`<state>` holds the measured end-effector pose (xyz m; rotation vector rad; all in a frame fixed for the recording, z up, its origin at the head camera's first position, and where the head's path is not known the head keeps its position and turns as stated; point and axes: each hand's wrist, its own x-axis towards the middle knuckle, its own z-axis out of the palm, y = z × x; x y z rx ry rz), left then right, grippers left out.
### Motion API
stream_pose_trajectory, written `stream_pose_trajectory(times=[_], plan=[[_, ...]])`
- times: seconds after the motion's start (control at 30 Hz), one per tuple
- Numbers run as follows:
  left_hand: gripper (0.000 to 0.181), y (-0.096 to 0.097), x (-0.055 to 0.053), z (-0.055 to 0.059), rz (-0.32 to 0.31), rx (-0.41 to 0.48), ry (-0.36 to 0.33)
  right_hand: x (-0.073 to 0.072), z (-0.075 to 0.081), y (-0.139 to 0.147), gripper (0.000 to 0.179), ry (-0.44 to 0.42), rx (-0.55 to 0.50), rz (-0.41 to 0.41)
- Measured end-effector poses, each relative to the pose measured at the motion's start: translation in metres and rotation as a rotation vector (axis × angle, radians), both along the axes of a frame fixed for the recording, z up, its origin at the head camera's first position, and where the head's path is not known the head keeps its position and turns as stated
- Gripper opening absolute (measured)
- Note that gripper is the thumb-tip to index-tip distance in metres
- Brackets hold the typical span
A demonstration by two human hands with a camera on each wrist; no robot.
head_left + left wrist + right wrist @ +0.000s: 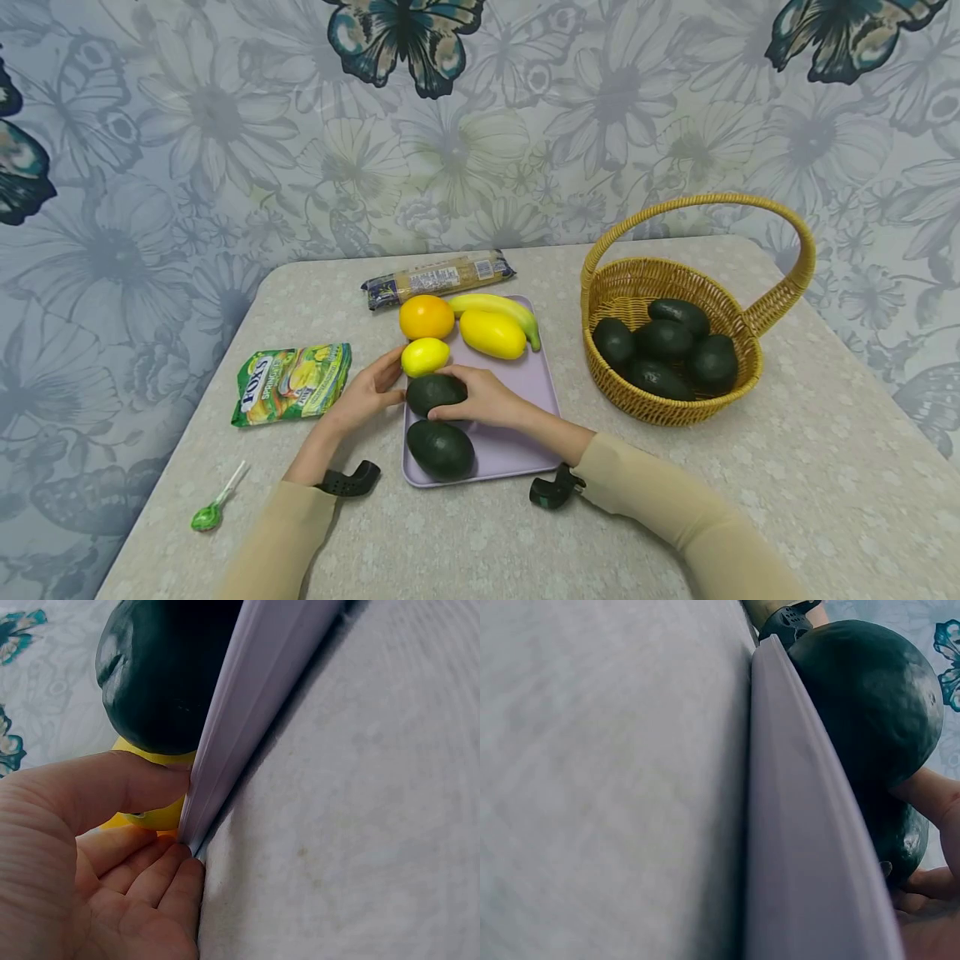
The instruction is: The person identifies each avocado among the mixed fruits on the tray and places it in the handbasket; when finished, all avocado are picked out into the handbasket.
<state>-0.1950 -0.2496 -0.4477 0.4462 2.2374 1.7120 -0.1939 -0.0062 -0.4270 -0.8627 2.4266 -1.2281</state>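
My right hand (487, 398) grips a dark green avocado (433, 395) at the left side of a lilac tray (517, 450), thumb on the near side and fingers over the far side. A second avocado (441, 450) lies just in front of it in the tray's near left corner. My left hand (366, 392) is at the tray's left edge, beside a lemon (425, 357). In the left wrist view its thumb (150, 780) touches the tray rim, and the other fingers extend along the rim's outer side, holding nothing.
An orange (426, 317), a banana (502, 307) and a yellow oval fruit (492, 334) fill the tray's far end. To the right stands a tall-handled wicker basket (652, 411) holding several avocados. A pasta pack (442, 278), candy bag (292, 383) and lollipop (207, 517) lie around the tray.
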Motion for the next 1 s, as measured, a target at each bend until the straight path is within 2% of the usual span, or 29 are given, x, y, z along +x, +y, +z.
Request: stream_pose_trajectory(times=[0.23,0.4,0.7,1.0], plan=[[0.077,0.001,-0.001,0.001,-0.003,0.002,0.007,-0.003,0.003,0.002,0.069,-0.04,0.017,0.002],[0.077,0.001,-0.001,0.002,0.008,-0.031,0.009,-0.007,0.015,0.01,0.068,-0.068,0.005,-0.005],[0.077,0.001,-0.001,0.002,0.033,-0.046,-0.004,-0.006,0.059,0.026,0.064,-0.078,-0.151,0.027],[0.077,0.003,0.001,0.004,0.035,-0.06,-0.014,0.002,0.1,0.054,0.064,0.011,-0.277,0.057]])
